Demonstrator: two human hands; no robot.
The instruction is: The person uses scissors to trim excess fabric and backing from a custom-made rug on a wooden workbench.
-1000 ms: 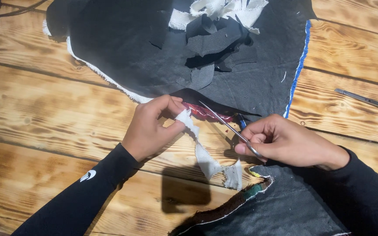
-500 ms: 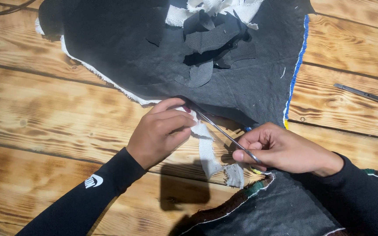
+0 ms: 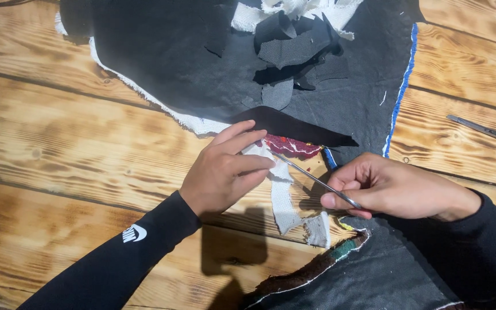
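Two hands at work on the wooden table point(image 3: 58, 143): the left hand point(image 3: 222, 175) pinches a pale fabric strip point(image 3: 282, 195) beside the dark cloth point(image 3: 162, 51), while the right hand point(image 3: 391, 186) grips thin metal tweezers point(image 3: 314, 179), tip touching the strip.
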